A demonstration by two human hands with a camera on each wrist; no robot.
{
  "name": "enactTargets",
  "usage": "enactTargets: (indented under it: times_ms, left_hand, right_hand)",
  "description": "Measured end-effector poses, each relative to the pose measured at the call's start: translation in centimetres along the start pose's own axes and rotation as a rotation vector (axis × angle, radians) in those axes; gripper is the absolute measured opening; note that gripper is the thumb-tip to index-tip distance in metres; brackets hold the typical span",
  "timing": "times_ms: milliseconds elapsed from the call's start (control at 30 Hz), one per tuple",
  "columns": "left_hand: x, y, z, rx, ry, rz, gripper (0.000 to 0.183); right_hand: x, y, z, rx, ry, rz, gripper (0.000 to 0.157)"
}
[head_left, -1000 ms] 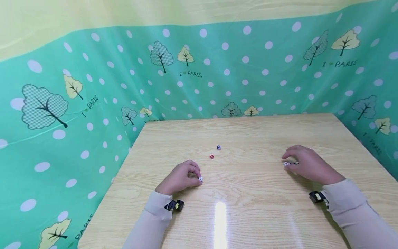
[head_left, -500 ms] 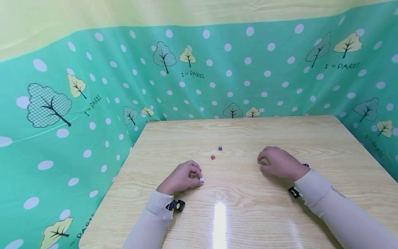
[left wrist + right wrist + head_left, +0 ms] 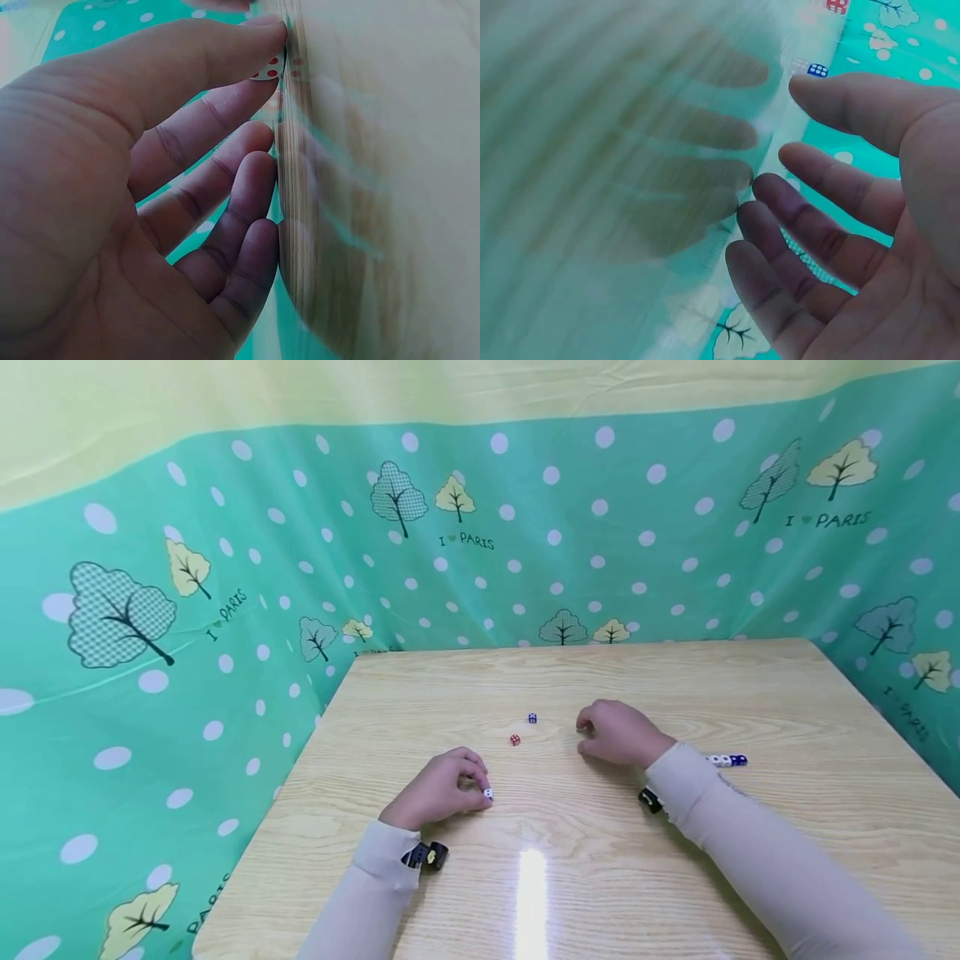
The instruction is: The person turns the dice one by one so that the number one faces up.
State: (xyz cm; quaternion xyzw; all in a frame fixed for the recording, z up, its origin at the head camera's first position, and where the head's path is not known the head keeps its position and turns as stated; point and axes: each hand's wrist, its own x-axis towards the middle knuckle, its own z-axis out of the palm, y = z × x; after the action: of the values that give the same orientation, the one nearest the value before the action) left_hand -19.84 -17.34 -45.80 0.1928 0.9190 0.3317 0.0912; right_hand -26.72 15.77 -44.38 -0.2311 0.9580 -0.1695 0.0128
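Note:
My left hand [image 3: 442, 789] pinches a white die [image 3: 488, 793] between thumb and index finger, low at the table. Red pips show on this die [image 3: 271, 69] in the left wrist view, where the thumb covers part of it. My right hand [image 3: 622, 733] holds nothing; its thumb and fingers are apart, with the fingertips low over the wood. Left of that hand lie a blue die [image 3: 532, 718] and a red die [image 3: 515, 740] with white pips. Both also appear past the right thumb in the right wrist view, blue die [image 3: 817, 70] nearer.
On the right, partly behind the right sleeve [image 3: 693, 781], a short row of white and blue dice [image 3: 726, 761] lies on the wooden table [image 3: 450, 685]. A green dotted curtain [image 3: 480, 552] surrounds the table's back and sides.
My right hand has let go of the row of dice at the right and moved left toward the blue and red dice. The left hand has kept its pinch on the white die.

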Motion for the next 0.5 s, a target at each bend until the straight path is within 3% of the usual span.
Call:
enactTargets:
  times_ms: [500]
  left_hand:
    - [0.1, -0.1, 0.1, 0.002, 0.003, -0.002, 0.015]
  right_hand:
    - [5.7, -3.5, 1.1, 0.001, 0.035, 0.103, 0.031]
